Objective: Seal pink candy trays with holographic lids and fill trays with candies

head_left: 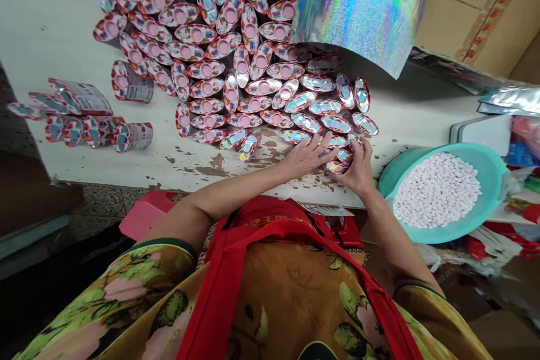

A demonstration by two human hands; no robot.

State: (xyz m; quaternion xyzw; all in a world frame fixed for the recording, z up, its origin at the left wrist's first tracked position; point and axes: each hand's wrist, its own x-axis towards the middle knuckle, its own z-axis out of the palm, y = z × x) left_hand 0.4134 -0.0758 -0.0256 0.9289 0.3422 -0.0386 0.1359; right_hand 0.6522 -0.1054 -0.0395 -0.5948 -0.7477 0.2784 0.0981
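My left hand (307, 156) lies over the near edge of a group of small oval packets (295, 136), its fingers spread and touching their tops. Curled round a few shiny-topped packets (336, 167) at the near right corner is my right hand (358, 167), thumb on the near side and fingers on the far side. These packets have red-patterned rims and stand upright, close together. Many farther ones show a pink round piece (206, 88) in the top. Those near my hands show silvery, rainbow-reflecting tops with no pink piece visible. My fingers partly cover the held packets.
A turquoise basin (386, 180) of small white pieces (436, 190) stands at the right. Several packets (95, 98) lie on their sides at the left of the worn white table (76, 166). A holographic sheet (358, 5) overhangs the back packets, near a cardboard box (455, 5).
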